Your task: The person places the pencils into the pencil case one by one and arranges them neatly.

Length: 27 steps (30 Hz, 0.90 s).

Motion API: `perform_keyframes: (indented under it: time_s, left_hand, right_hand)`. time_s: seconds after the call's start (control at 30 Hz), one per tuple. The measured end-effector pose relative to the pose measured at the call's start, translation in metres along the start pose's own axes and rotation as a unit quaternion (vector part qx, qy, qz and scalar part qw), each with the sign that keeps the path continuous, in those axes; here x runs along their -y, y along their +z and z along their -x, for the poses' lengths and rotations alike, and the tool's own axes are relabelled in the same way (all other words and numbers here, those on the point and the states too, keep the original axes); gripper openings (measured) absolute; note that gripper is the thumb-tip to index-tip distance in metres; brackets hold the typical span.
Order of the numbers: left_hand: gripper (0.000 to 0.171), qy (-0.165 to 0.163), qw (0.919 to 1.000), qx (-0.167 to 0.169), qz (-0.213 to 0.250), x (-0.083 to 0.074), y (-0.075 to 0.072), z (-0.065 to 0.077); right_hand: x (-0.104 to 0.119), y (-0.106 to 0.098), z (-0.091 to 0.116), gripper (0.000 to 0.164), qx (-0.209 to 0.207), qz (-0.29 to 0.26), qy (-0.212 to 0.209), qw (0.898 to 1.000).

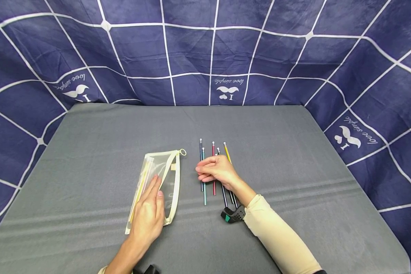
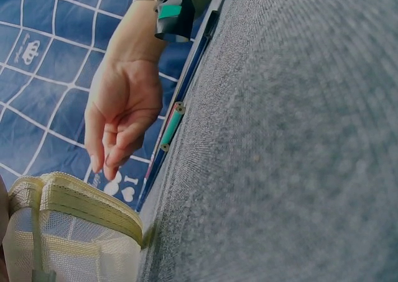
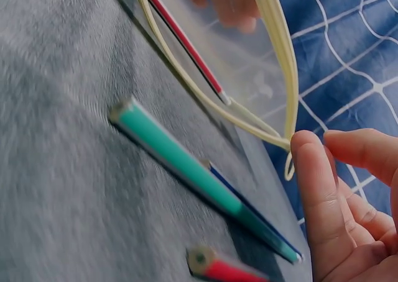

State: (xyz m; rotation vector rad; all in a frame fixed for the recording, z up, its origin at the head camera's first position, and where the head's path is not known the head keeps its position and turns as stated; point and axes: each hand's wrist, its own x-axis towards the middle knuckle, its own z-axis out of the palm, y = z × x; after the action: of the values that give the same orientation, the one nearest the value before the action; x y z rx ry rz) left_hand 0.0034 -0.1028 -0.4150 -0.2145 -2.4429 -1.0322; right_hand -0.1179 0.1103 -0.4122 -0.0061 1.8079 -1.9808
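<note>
At centre-left, a translucent pouch (image 1: 157, 165) is touched by the left hand (image 1: 148, 213), fingers straight. At centre, pencils (image 1: 204, 192) are overhung by the right hand (image 1: 217, 170), loosely curled, nothing held; they could be rolled if knocked by the black wrist device (image 1: 233, 215).

Teal pencil (image 3: 180, 161) on gray cloth (image 3: 62, 189), red pencil (image 3: 231, 272) nearby, cream-edged pouch (image 3: 289, 77) beyond

Zip pouch (image 1: 171, 190) translucent, cream-trimmed. Teal pencil (image 1: 205, 194), red pencil (image 1: 214, 188), yellow pencil (image 1: 227, 153), dark blue pencil (image 1: 201, 148) — silvery ends. Right sleeve (image 1: 281, 239) cream. Right wrist camera (image 1: 238, 215) black, green-patched. Table cover (image 1: 277, 152) plain grey. Backdrop cloth (image 1: 188, 49) navy — white grid, moustache-and-heart prints.
</note>
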Motion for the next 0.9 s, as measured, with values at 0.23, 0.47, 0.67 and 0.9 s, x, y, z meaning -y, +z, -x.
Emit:
perform_keyframes:
  time_s: [0.23, 0.47, 0.67, 0.9]
  left_hand:
    - [0.035, 0.005, 1.0, -0.002, 0.005, 0.0, -0.001, -0.001]
    - [0.035, 0.001, 1.0, 0.002, 0.0, 0.001, 0.0, 0.0]
    - [0.035, 0.0, 1.0, 0.003, 0.0, 0.001, 0.0, 0.0]
    - [0.035, -0.005, 1.0, 0.008, 0.002, 0.0, -0.001, 0.0]
  right_hand:
    - [0.004, -0.019, 0.0, 0.029, -0.021, 0.011, -0.006, 1.0]
    - [0.008, -0.04, -0.003, 0.028, -0.04, 0.021, -0.006, 0.999]
    - [0.01, -0.059, -0.006, 0.026, -0.058, 0.032, -0.004, 0.998]
    - [0.012, -0.078, -0.005, 0.019, -0.083, 0.049, -0.008, 0.995]
